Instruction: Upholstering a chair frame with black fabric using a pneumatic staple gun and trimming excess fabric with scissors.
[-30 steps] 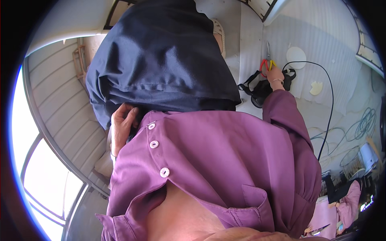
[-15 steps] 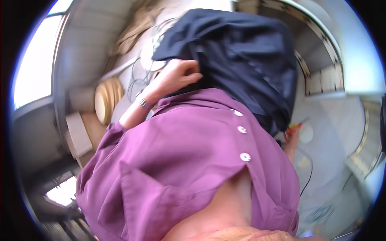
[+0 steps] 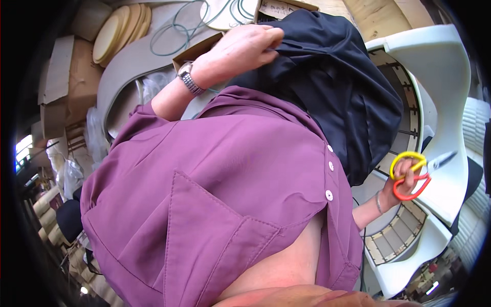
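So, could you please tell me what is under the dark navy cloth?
The dark navy cloth drapes over the purple shirt; the left hand grips its top edge. Whatever else it covers is hidden.

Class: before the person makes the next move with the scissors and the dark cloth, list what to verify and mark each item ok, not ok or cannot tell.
1. Right hand holds the scissors by the yellow and orange loops: ok.
2. Left hand grips the dark cloth: ok.
3. Blades point away from the body: ok.
4. Blades open or shut: cannot tell.
5. Scissors apart from the cloth: ok.
6. Cable clear of the hands: ok.
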### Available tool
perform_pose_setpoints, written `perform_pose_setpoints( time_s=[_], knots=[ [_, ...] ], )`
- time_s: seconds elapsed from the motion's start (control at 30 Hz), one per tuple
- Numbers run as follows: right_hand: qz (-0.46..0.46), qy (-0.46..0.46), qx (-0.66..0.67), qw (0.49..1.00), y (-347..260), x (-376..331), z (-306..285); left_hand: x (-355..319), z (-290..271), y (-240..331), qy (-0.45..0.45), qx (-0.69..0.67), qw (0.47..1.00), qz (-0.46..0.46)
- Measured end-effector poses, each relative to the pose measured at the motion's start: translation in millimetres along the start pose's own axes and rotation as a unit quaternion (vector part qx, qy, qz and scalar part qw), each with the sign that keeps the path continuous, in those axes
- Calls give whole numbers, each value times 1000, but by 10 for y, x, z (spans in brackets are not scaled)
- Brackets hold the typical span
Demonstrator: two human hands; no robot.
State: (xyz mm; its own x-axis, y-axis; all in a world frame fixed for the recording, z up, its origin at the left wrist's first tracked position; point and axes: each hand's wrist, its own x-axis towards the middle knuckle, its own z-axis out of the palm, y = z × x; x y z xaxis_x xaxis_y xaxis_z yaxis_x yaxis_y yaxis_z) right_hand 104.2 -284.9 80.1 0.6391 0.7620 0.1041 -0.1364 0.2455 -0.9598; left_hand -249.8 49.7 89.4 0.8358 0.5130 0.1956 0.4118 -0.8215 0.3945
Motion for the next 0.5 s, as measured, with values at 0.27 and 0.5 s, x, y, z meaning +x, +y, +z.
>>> perform_pose_setpoints(
  time_s=[0.27,0.5],
  knots=[
    [241,-233,37,941,466,466,1407,354,491,287,176,-23,980,88],
    [346,-260,-138,891,293,296,1373,305,757,239,173,-60,981,71]
  ],
)
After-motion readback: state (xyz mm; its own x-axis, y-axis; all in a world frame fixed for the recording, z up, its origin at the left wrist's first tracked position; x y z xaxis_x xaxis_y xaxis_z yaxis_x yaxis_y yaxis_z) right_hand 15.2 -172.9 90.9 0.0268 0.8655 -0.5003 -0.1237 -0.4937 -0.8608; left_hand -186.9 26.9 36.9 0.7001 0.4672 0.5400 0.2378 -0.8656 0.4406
